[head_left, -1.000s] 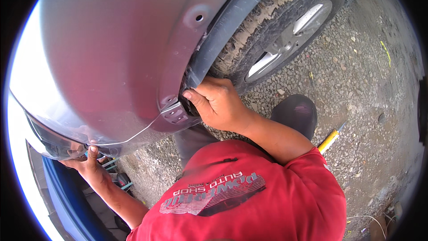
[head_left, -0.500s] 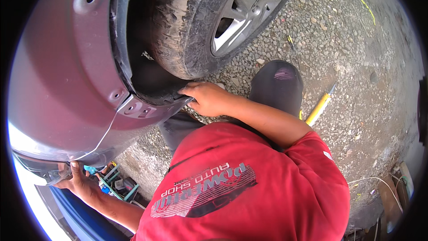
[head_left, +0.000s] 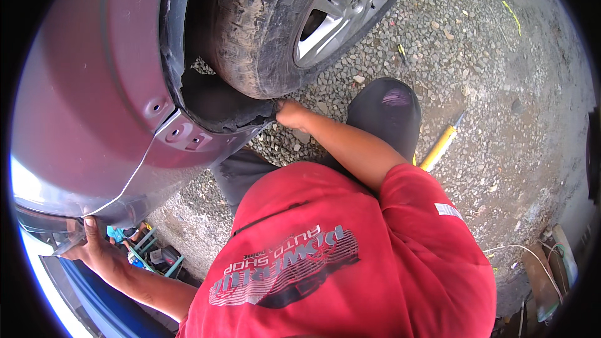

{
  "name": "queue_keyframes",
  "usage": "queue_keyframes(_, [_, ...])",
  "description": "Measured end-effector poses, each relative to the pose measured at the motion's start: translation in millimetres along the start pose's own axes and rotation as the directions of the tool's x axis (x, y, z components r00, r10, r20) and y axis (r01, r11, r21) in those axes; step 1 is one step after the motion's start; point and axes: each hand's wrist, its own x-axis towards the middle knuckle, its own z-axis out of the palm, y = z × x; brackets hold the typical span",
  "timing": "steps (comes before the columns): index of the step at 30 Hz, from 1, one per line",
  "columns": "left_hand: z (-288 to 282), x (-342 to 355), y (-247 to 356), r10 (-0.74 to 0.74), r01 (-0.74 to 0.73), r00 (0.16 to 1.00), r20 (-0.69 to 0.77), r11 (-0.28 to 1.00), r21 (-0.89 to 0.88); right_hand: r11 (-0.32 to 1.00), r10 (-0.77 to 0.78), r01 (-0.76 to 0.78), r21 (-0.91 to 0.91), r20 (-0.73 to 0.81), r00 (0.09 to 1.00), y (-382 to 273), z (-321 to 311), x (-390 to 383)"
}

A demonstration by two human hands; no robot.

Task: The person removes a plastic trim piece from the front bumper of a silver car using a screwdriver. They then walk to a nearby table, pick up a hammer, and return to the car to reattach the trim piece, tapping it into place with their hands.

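Observation:
A dark maroon car bumper (head_left: 147,197) meets the maroon fender (head_left: 94,112) along a pale, open-looking seam (head_left: 134,176). My right hand (head_left: 291,115) is closed round the bumper's end, beside the torn black wheel-arch liner (head_left: 219,103); its fingertips are hidden behind the edge. Over at the seam's other end, my left hand (head_left: 100,251) has its thumb raised against the bodywork. The fingers of that hand stretch flat over the dark glossy lamp (head_left: 55,228), apart from the thumb. Just above my right hand stands the dirty tyre (head_left: 253,44).
Gravel (head_left: 451,56) spreads to the right of my bent knee (head_left: 385,112). A yellow tube with a pointed nozzle (head_left: 439,148) lies there. Behind my left arm are a green rack (head_left: 147,247) and a blue panel (head_left: 103,303); boards and cables (head_left: 541,269) lie at lower right.
My right hand has shifted slightly right and up, its fingers now tucked out of sight at the bumper's end. My left hand has moved a little left with the seam's end.

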Motion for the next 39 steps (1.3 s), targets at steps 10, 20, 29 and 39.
queue_keyframes(10, [-7, 3, -4, 0.032, -0.032, 0.999, 0.015, 0.999, 0.016, 0.796, 0.070, -0.169, 0.581, 0.189, 0.980, 26, 10, 39])
queue_keyframes(20, [-7, 9, -8, 0.072, -0.073, 0.997, 0.036, 0.997, 0.018, 0.935, -0.166, 0.151, -0.322, -0.018, 0.986, -2, 8, 20])
queue_keyframes(29, [-17, 14, -16, 0.023, -0.023, 1.000, 0.017, 1.000, 0.006, 0.654, -0.741, 0.757, 0.013, -0.190, 0.644, -66, -12, -83])
queue_keyframes(39, [-16, 19, -19, 0.008, -0.007, 0.999, -0.045, 1.000, 0.027, 0.593, -0.722, 0.800, 0.092, -0.380, 0.579, -64, 22, -101])
